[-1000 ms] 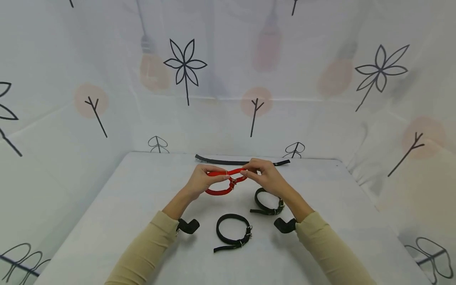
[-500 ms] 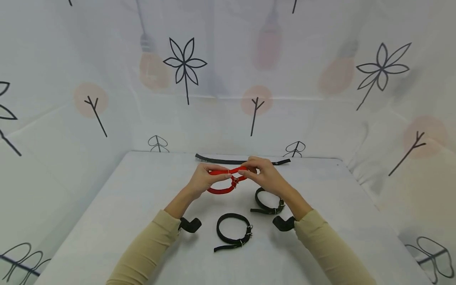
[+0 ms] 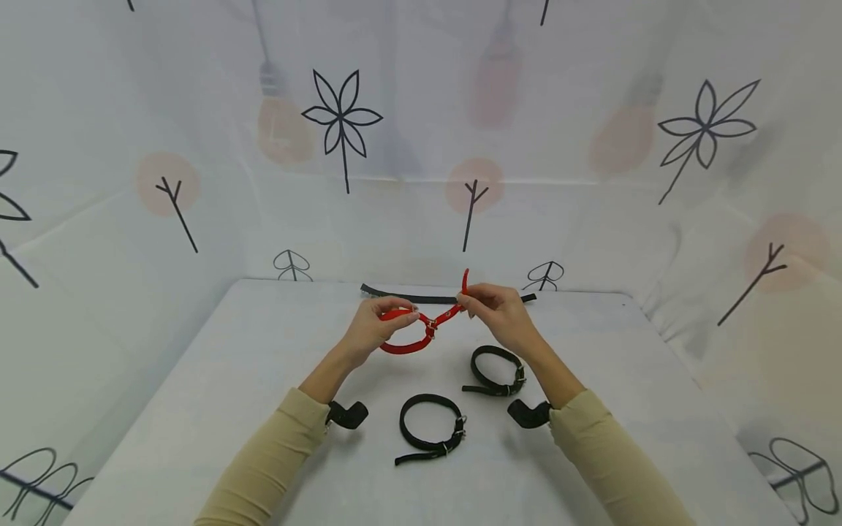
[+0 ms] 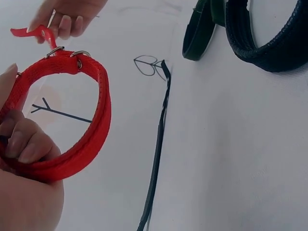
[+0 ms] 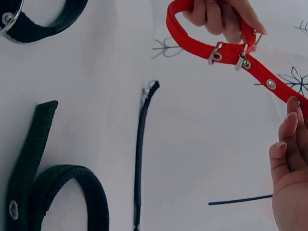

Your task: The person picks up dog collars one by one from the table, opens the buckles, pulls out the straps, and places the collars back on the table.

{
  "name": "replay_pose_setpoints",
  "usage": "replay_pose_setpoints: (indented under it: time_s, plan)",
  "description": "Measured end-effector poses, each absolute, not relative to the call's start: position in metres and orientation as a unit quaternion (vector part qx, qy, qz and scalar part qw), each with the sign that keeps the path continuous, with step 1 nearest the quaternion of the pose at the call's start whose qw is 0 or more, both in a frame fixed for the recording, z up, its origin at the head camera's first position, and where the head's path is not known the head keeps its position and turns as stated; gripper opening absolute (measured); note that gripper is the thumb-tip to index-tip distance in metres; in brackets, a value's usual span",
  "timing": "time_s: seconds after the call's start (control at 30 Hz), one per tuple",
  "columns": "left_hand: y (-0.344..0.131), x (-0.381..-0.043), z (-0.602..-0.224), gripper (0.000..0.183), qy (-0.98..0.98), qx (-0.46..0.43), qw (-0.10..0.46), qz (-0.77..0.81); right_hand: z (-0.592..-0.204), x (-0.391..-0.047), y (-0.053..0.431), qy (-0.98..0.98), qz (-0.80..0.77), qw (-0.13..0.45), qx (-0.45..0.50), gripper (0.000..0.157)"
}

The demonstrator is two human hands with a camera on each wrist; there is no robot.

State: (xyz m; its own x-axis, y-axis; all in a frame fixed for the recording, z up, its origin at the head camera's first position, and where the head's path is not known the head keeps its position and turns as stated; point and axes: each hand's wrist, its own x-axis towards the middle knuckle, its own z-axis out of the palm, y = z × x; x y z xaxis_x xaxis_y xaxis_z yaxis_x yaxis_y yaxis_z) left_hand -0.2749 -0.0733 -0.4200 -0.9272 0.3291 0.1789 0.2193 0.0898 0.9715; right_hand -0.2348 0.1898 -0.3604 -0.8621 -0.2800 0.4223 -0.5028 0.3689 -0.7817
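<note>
A red collar (image 3: 404,348) with a metal buckle and eyelets is held up above the table between both hands, its strap closed into a loop through the buckle (image 5: 243,55). My left hand (image 3: 370,330) grips the loop near a small metal keeper. With thumb and fingers, my right hand (image 3: 501,314) pinches the free strap end, whose tip sticks up past the fingers. In the right wrist view, the strap's eyelets (image 5: 271,84) show between buckle and right fingertips.
Two dark collars, one nearer (image 3: 429,447) and one farther right (image 3: 496,371), lie looped on the white table (image 3: 230,409). Another dark collar (image 3: 421,299) lies straight along the back edge. A patterned cloth (image 3: 408,219) hangs behind and at the sides.
My right hand has shifted slightly right and pulled the red strap end out from the buckle; the tip now points upward. My left hand keeps its grip on the loop.
</note>
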Motion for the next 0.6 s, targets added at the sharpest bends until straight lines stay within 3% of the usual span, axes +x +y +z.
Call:
replay_pose_setpoints:
  time_s: [0.23, 0.6]
  plan:
    - [-0.074, -0.274, -0.421, 0.024, 0.750, 0.210, 0.025, 0.627, -0.380, -0.253, 0.198, -0.771, 0.584, 0.114, 0.228, 0.019]
    - [-0.066, -0.272, -0.418, 0.025, 0.766, 0.292, 0.007, 0.573, -0.383, -0.251, 0.191, -0.717, 0.649, 0.076, 0.243, 0.023]
